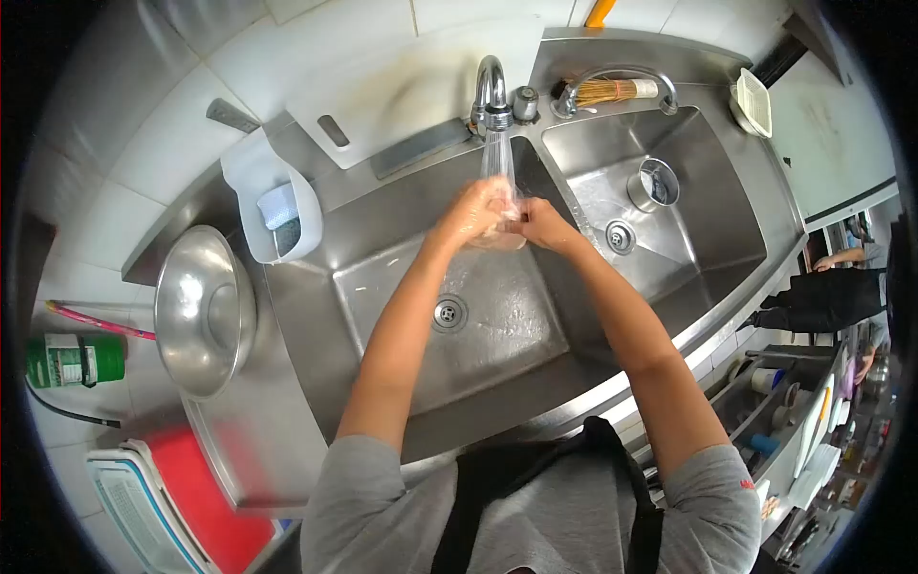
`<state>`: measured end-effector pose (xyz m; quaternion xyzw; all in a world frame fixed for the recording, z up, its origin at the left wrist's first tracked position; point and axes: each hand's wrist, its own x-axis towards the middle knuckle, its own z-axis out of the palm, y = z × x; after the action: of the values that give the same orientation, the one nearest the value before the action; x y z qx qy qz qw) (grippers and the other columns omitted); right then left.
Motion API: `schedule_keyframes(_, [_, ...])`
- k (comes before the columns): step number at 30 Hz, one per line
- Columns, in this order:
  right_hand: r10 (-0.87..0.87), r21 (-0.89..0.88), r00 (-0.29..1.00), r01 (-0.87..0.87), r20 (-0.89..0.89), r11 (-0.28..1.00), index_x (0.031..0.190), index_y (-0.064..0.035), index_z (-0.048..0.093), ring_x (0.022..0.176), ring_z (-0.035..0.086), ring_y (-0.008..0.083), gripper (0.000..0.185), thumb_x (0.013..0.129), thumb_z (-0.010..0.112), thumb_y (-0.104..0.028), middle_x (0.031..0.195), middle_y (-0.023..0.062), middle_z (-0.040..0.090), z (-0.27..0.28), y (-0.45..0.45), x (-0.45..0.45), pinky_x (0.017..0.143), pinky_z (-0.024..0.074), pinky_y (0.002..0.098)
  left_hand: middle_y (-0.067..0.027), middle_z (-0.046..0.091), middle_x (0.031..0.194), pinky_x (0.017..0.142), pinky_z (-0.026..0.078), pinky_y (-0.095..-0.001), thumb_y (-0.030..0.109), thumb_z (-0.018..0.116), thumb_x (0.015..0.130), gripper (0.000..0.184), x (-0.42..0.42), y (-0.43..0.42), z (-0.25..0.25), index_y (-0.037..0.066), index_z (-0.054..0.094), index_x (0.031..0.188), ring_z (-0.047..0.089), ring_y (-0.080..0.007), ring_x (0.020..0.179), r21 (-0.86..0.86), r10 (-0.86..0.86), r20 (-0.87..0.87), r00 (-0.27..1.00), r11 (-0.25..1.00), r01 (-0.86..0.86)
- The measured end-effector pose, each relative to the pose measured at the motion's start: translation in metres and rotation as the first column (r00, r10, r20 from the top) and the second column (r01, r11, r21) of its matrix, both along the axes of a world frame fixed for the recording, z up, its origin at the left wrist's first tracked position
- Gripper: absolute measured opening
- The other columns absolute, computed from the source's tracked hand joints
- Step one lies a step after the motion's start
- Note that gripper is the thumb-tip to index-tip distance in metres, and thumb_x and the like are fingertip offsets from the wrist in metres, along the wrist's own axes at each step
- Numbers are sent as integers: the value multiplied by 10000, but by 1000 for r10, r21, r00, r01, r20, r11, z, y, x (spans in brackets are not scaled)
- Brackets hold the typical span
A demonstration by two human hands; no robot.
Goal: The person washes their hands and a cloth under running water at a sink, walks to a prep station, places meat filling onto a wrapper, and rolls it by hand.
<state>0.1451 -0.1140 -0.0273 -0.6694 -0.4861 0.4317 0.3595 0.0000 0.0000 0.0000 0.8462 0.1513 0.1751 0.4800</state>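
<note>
A wide metal bowl [196,311] sits at the left of the steel tabletop [253,411], with a white plastic caddy [251,158] farther back holding a blue-and-white sponge [277,206]. A green container [105,360] stands left of the bowl. A metal cup [643,193] rests in the right basin [712,163]; beyond lie a bundle of thin sticks [598,91] and, farther right, a white basket [754,102]. Another person [861,287] stands at the right.

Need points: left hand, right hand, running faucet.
Left hand [471,209], head view: back of the hand.
Right hand [548,227], head view: back of the hand.
Running faucet [497,88], head view: curved spout.
</note>
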Motion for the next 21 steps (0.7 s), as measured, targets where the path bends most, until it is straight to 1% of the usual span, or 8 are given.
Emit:
schedule_keyframes(2, [56,-120,871,3,488,993,965,6,662,763,584,96,239,801,687,-165,827,35,655,12,0,-3,720,467,254,-108,639,780,690,471,-332,83,642,803,114,-7,8,8,54,574,889,612,-210,746,-153,127,20,992,981,-122])
schedule_keyframes(8, [-157,-45,969,151,-190,988,962,3,654,773,566,94,221,841,642,-181,857,31,648,8,-5,7,718,466,263,-107,668,808,725,480,-323,73,601,823,108,-27,15,12,22,599,917,639,-207,749,-190,288,49,956,943,-275])
schedule_keyframes(12, [-237,120,934,276,-266,954,970,42,643,802,585,159,330,877,596,-271,847,130,648,40,20,-20,718,475,315,-148,676,966,783,482,-333,122,550,873,210,-23,9,-6,42,629,1050,652,-261,869,-79,298,-52,953,950,-301])
schedule_keyframes(13, [-243,119,932,282,-269,952,970,42,643,802,585,159,330,877,596,-271,847,130,648,42,25,-24,718,475,315,-156,671,988,795,480,-341,143,534,890,228,-19,5,-16,48,629,1074,646,-277,889,-104,324,-47,945,939,-327])
schedule_keyframes(15, [-354,-61,901,380,253,923,1008,58,621,819,613,209,355,870,602,-268,880,162,647,47,34,-27,734,485,325,-152,656,1053,858,450,-348,207,471,937,283,-10,1,-35,27,609,1107,614,-266,983,-125,314,-50,948,940,-318])
schedule_keyframes(17, [-253,-121,939,286,231,951,1056,90,584,886,629,249,385,857,603,-239,946,208,645,56,36,-25,771,491,333,-145,609,1170,940,398,-339,277,418,970,375,-3,-16,-45,9,565,1188,551,-243,1106,-596,407,72,910,749,-289])
schedule_keyframes(18, [-304,-96,953,301,-10,949,1046,70,592,864,618,217,354,864,600,-233,942,168,643,70,31,-28,754,492,318,-137,530,1280,993,351,-328,377,353,988,497,4,-26,-50,-4,503,1270,475,-233,1196,-582,448,-178,876,670,-461])
schedule_keyframes(21, [-311,84,741,442,-595,893,1059,7,572,792,602,180,240,899,544,-169,882,89,630,35,32,-2,703,505,296,-145,511,1296,968,389,-360,550,324,942,651,41,-28,-176,32,493,1298,518,-255,1152,-801,405,-227,886,440,-406])
